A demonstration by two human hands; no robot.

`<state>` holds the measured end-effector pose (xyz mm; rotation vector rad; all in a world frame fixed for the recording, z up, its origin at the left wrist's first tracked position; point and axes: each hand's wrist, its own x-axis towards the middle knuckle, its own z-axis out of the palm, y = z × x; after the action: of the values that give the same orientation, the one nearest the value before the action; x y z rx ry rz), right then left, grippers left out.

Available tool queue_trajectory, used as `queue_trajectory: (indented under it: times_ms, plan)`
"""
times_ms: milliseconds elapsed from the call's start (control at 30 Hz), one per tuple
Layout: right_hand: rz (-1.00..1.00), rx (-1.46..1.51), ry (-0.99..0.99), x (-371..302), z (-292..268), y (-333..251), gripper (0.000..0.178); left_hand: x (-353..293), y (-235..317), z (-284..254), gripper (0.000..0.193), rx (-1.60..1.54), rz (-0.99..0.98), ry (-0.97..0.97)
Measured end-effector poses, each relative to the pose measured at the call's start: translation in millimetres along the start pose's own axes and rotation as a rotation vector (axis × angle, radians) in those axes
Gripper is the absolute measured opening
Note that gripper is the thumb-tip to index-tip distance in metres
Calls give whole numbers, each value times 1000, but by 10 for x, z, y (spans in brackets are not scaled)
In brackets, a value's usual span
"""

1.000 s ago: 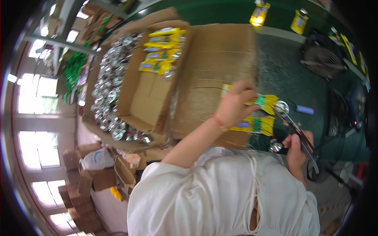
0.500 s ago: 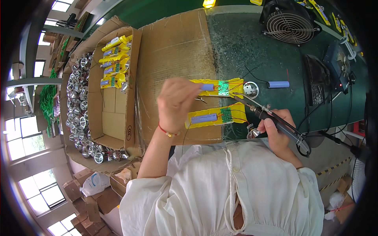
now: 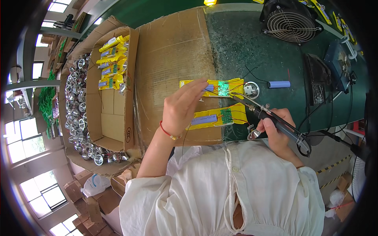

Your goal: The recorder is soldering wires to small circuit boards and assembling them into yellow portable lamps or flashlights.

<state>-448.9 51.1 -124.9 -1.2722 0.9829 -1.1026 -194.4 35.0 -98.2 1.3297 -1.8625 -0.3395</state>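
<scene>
A green workbench [image 3: 260, 47] runs across the room, with a cardboard sheet [image 3: 173, 51] over its left part and a black fan [image 3: 293, 25] by its far edge toward the right. At the left, a cardboard box [image 3: 133, 67] holds more yellow pieces, beside a mass of silver reflector cups [image 3: 82, 106]. Two yellow casings lie toward the near edge, across the sheet's right edge: the far casing [image 3: 237, 84], with a green circuit board [image 3: 223, 89] and a silver lamp head [image 3: 251, 90] at its right end, and the near casing [image 3: 238, 111], carrying a blue cell [image 3: 204, 120]. The right hand [image 3: 278, 135] is wrapped around a soldering iron [image 3: 281, 126], its tip at the far casing's near side; contact is unclear. The left hand [image 3: 181, 104] reaches over that casing's left part, fingers straight and together; whether they grip anything cannot be told. A loose cell [image 3: 279, 84] lies right of the lamp head.
</scene>
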Motion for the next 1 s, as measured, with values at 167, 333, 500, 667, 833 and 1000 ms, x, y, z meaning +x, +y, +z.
queue_trajectory:
  times_ms: [167, 333, 500, 667, 833, 1000]
  plan:
    - [3, 0, -4, -1, 4, 23, 15, 7, -20, 59, 18, 214, 133, -93]
    - [26, -33, 19, 25, 46, 29, 15, 23, -55, 171, 12, 237, 56, -85]
    - [42, -27, 44, 49, 63, 39, 15, 17, -27, 196, 5, 200, 5, -116]
    - [57, -5, 34, 79, 84, 40, 15, 6, -9, 223, 5, 163, -72, -108]
    - [59, 15, 42, 82, 99, 48, 15, 0, 4, 210, 5, 145, -95, -112]
    - [70, 11, 43, 63, 108, 46, 15, -44, 34, 223, 5, 127, -158, -135]
